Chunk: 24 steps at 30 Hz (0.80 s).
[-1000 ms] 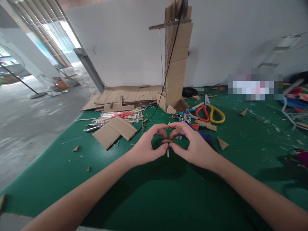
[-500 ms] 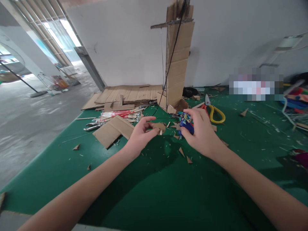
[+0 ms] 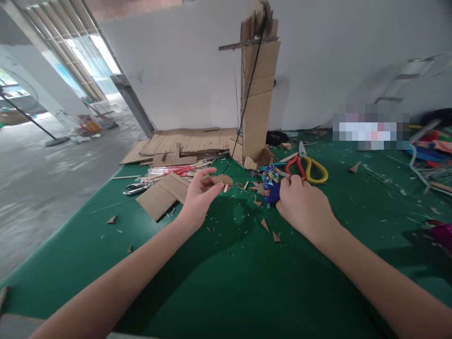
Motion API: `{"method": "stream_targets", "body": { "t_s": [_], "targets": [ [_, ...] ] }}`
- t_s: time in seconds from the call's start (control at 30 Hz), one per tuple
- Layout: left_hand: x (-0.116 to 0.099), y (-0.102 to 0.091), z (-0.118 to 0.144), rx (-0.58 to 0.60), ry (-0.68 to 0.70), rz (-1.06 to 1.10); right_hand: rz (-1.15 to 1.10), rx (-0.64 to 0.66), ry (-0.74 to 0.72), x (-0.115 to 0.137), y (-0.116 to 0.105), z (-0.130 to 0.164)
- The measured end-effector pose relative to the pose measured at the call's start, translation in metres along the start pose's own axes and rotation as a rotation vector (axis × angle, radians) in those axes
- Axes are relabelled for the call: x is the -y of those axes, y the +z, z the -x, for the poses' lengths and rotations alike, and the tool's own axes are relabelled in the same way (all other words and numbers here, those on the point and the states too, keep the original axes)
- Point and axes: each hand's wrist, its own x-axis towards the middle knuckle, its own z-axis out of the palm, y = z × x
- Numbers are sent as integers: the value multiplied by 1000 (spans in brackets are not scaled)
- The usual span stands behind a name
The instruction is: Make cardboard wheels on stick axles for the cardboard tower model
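My left hand (image 3: 201, 195) pinches a small round cardboard disc (image 3: 223, 180) between thumb and fingers, raised over the green table. A short pale stick (image 3: 226, 188) pokes out from the disc. My right hand (image 3: 305, 205) is closed, its fingers curled down and away from me, so what they hold is hidden. Against its thumb side is a shiny blue object (image 3: 271, 190) with a glittery, many-coloured top, its kind unclear. Just beyond the knuckles lie red-handled pliers (image 3: 294, 165) and yellow-handled scissors (image 3: 316, 170).
A cardboard tower (image 3: 259, 99) with a black cord stands against the wall. Folded cardboard (image 3: 160, 195), wrapped sticks (image 3: 169, 170) and a metal tool (image 3: 136, 189) lie at left. Cardboard scraps (image 3: 276, 237) litter the green table (image 3: 226, 282). Coloured materials (image 3: 432, 150) are piled far right.
My right hand has shifted right and turned knuckles-up, its fingers curling off the top of the blue object. My left hand has moved slightly left with the disc.
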Motion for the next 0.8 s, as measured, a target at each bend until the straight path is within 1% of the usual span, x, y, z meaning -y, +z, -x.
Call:
{"method": "stream_targets", "body": {
  "t_s": [0.07, 0.13, 0.2, 0.27, 0.37, 0.43, 0.53, 0.63, 0.7, 0.8],
  "targets": [
    [1, -2, -1, 18, 30, -1, -4, -20, -33, -1, -1, -1],
    [2, -4, -3, 20, 52, -5, -33, -89, -81, -1, -4, -2],
    [2, -6, -6, -3, 62, -9, -116, -165, -130, 0, -6, -1],
    [3, -8, -9, -42, 69, -18, -261, -214, -188, 2, -7, 0],
    [2, -10, -12, -107, 63, -39, -527, -224, -310, 4, -6, 2],
    [1, -11, -13, -124, 63, -52, -679, -234, -378, 7, -4, 4],
    [1, -12, -13, -99, 77, -74, -851, -255, -397, 11, -3, 5],
    [1, -12, -12, -54, 82, -79, -978, -234, -393, 14, -4, 7],
    [1, -12, -11, -26, 90, -73, -1017, -217, -391, 15, -5, 8],
    [0, -11, -10, 12, 106, -81, -1009, -203, -390, 17, -6, 10]
  ]
}}
